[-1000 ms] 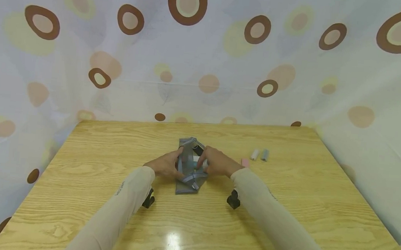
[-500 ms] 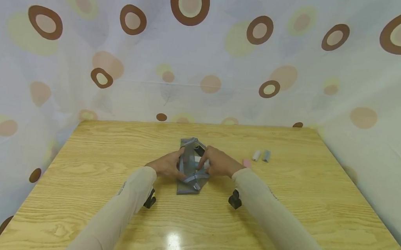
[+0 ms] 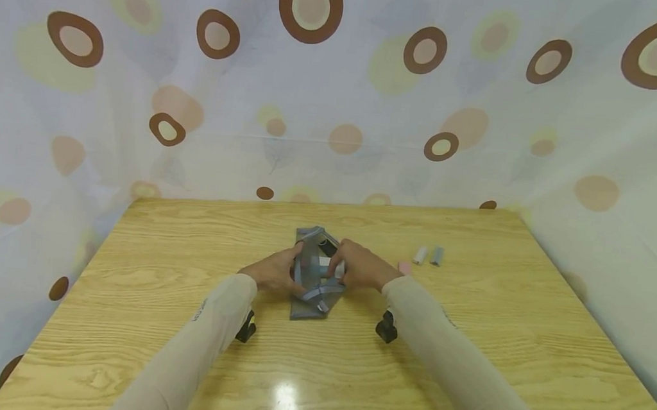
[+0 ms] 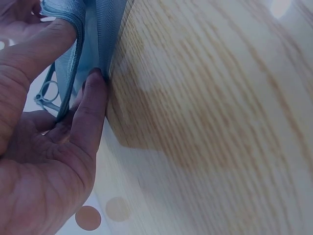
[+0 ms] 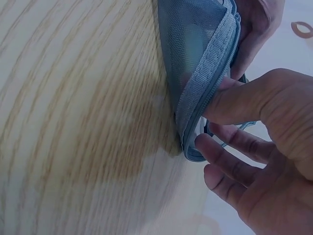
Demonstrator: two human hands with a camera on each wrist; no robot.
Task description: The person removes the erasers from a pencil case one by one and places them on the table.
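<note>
- Head view: a spotted sheet (image 3: 325, 102) hangs behind a wooden table (image 3: 350, 374).
- Grey mesh pouch (image 3: 304, 309) lies on the table's far half, zip mouth gaping, between both hands.
- Left hand (image 3: 272, 270): thumb hooked over the zip edge, gripping the pouch.
- Right hand (image 3: 364, 266): reaching into the mouth; from where I stand, cannot tell whether its fingers grasp anything.
- Right of these: white piece (image 3: 420, 255) and grey piece (image 3: 437, 256), side by side; pink piece (image 3: 404, 267) nearer the pouch.
</note>
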